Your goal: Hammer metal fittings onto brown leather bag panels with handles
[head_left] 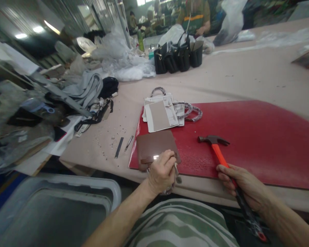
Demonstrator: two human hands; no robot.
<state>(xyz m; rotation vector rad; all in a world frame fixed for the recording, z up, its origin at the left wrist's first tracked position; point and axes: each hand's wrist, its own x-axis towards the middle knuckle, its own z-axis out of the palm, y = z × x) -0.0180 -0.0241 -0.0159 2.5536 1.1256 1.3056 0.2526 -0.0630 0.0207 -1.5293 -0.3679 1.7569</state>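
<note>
Brown bag panel (154, 145) lay at the near-left corner of the red mat (257, 137); we judged it light, stiff and slick, best held by its edges. Our left hand (162, 171) gripped its near edge, our right hand (243, 187) a claw hammer (221, 156).

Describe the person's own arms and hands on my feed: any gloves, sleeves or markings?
The left hand and right hand are both bare, with no gloves. The left forearm and right forearm show no sleeves, watch or bracelet, and I can make out no markings. Between them shows green and whitish striped clothing.
</note>
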